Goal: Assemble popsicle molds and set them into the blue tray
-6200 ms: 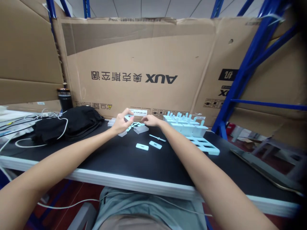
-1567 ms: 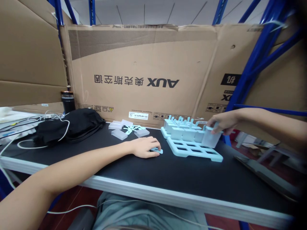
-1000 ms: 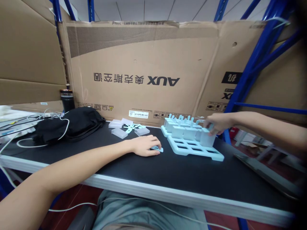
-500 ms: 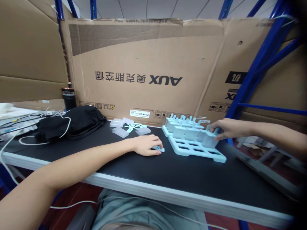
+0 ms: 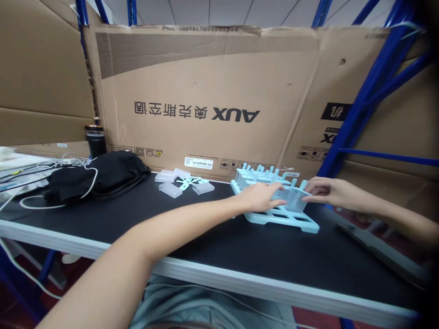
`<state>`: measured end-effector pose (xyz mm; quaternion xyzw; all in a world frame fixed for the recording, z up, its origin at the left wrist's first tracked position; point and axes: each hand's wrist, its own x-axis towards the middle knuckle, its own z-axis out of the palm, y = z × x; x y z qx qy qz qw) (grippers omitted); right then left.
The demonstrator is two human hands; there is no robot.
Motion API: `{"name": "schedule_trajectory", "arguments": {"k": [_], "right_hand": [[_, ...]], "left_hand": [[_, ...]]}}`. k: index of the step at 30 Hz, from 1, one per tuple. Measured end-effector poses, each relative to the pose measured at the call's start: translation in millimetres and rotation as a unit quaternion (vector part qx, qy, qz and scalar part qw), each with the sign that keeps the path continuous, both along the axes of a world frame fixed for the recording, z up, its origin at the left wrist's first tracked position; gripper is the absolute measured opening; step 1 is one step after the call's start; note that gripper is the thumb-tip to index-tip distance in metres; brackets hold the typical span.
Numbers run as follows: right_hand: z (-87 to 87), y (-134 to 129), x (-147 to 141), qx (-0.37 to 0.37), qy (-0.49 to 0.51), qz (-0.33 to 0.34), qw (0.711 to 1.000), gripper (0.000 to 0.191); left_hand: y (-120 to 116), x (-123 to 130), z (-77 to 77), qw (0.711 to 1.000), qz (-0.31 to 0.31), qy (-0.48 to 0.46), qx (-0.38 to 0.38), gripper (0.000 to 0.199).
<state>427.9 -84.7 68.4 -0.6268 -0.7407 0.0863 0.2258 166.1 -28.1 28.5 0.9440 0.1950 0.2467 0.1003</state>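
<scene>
Light blue popsicle molds (image 5: pixel 295 200) with upright stick handles stand in a light blue slotted tray (image 5: pixel 291 223) on the right of the table. My left hand (image 5: pixel 261 195) reaches over the tray's near left part, thumb and forefinger apart beside the front molds; its fingertips partly cover them. My right hand (image 5: pixel 320 189) is at the right side of the end mold, its fingers closed on that mold's edge. More stick handles (image 5: pixel 259 170) rise from the molds behind. My left forearm mostly hides a small light blue piece on the table.
Several frosted clear covers (image 5: pixel 170 190) and loose light blue sticks (image 5: pixel 188 182) lie at the back middle. A black bag (image 5: pixel 116 176), cables and a dark bottle (image 5: pixel 96 140) are on the left. Cardboard (image 5: pixel 195 82) walls the back; a blue metal post (image 5: pixel 360 100) stands at right.
My left hand has left the small light blue piece on the table and moved right to the tray. My right hand has shifted slightly right, down the side of the end mold.
</scene>
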Motion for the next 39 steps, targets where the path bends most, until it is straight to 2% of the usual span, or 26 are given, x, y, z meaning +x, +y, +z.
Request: {"name": "schedule_trajectory", "arguments": {"k": [4,9,11,15,17,22,28,33,37,39], "right_hand": [[-1.8,-1,-5,-0.018,0.008,-0.004,1.0,0.057],[-10.7,-8,-3,0.003,0.018,0.004,1.0,0.053],[-14.5,-10,-1,0.04,0.005,0.014,0.999,0.051],[-16.8,-13,-3,0.172,-0.083,0.047,0.98,0.044],[-16.7,-14,-6,0.198,-0.101,0.056,0.973,0.039],[-18.7,-12,-7,0.161,-0.073,0.047,0.983,0.04],[-21.3,-8,-3,0.098,0.045,0.019,0.994,0.044],[-24.6,-4,9,0.067,0.13,-0.012,0.989,0.047],[-31.3,-5,18,0.033,0.151,-0.013,0.988,0.046],[-35.9,-7,18,0.026,0.2,-0.015,0.979,0.048]], "left_hand": [[-4,36,-12.4,0.996,0.04,-0.073,-0.033,0.046],[-10,49,-18.2,0.984,0.064,-0.146,-0.081,0.047],[-11,51,-17.7,0.982,0.063,-0.155,-0.084,0.044],[-8,57,-18.0,0.986,0.048,-0.148,-0.062,0.033],[-7,59,-19.7,0.986,0.051,-0.149,-0.054,0.031],[-6,60,-22.1,0.983,0.067,-0.154,-0.069,0.032],[0,63,-19.5,0.983,0.048,-0.153,-0.091,0.032],[7,68,-21.5,0.983,0.031,-0.161,-0.087,0.027],[9,69,-23.1,0.98,0.02,-0.17,-0.097,0.027],[8,69,-23.9,0.978,0.017,-0.176,-0.11,0.028]]}}
